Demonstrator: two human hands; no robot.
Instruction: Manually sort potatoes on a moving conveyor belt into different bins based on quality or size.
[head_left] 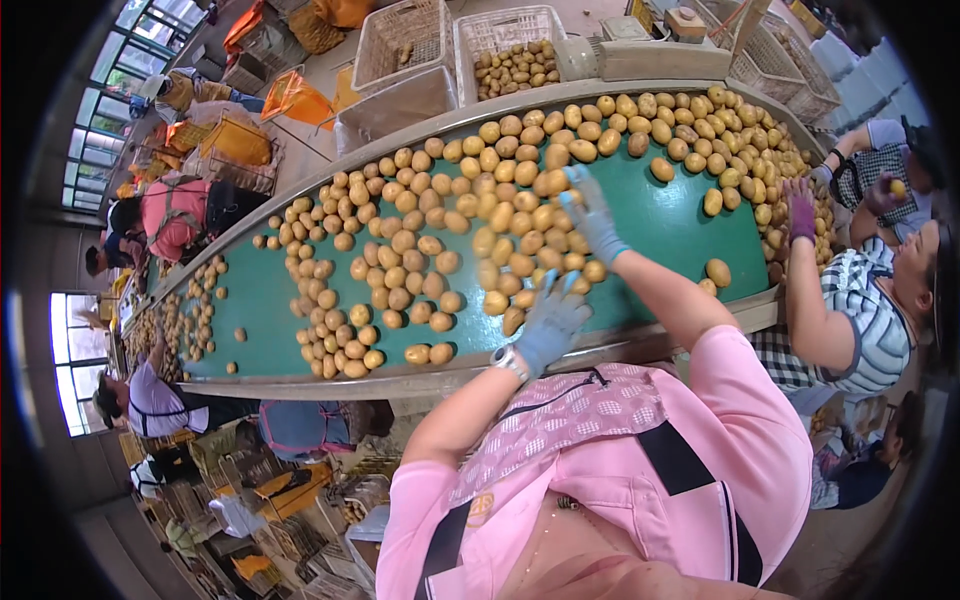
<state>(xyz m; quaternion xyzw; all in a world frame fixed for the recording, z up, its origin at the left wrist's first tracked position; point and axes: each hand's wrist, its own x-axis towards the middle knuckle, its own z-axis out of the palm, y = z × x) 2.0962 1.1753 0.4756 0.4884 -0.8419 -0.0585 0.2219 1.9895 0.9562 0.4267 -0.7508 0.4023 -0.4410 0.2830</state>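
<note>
Many yellow-brown potatoes (403,242) lie spread over a green conveyor belt (665,230) in front of me. Both my hands wear blue-grey gloves. My left hand (552,322) reaches over the near side of the belt, fingers stretched and apart, its tips at the near edge of a dense potato cluster (522,262). Farther out and to the right, my right hand (594,218) lies along that cluster's right side, fingers extended and apart against the potatoes. I see nothing held in either hand, though the undersides of both are hidden.
A metal rail (420,385) runs along the belt's near edge. Beyond the far edge stand a white crate holding potatoes (513,60) and a pale crate (400,45). At the right, a co-worker's purple-gloved hand (800,208) touches piled potatoes. Other people work along the left end.
</note>
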